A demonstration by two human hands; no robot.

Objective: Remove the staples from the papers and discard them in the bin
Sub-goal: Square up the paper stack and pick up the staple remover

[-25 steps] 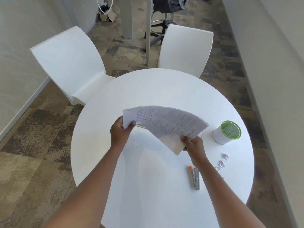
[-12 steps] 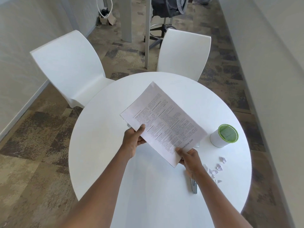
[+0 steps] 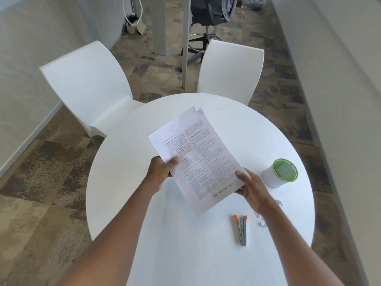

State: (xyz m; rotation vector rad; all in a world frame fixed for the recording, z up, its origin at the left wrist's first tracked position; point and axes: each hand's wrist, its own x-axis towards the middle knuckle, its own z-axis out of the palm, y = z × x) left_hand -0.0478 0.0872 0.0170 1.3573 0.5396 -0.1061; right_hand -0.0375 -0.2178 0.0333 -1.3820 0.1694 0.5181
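Observation:
I hold a stack of printed papers above the round white table, tilted with its top corner pointing away. My left hand grips its left edge with the thumb on top. On the lower right edge sits my right hand, also gripping. The far corner of the papers looks creased. A metal staple remover with orange tips lies on the table near my right wrist. A small white bin with a green rim stands to the right.
Small torn paper scraps lie on the table beside my right forearm. Two white chairs stand at the far side of the table. A wall runs close along the right.
The papers went from bent and sideways to flat and upright in my hands. My left hand slid down the left edge. The staple remover is now uncovered.

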